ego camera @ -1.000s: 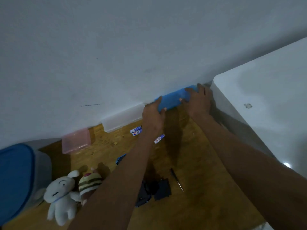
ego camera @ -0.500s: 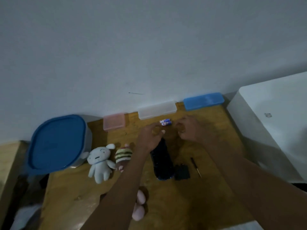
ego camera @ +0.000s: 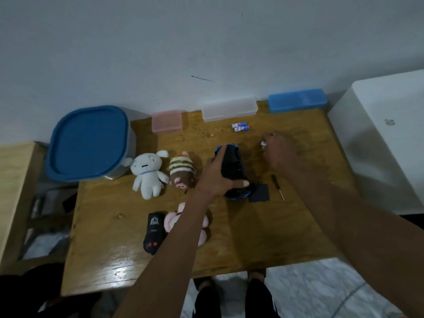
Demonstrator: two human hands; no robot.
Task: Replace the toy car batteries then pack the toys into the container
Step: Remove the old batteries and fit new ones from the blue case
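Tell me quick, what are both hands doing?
Left hand: gripping the toy car.
Right hand: pinching a battery.

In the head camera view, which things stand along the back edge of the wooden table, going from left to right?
Large container with a blue lid → small pink translucent plastic box → long clear plastic case → long blue plastic case.
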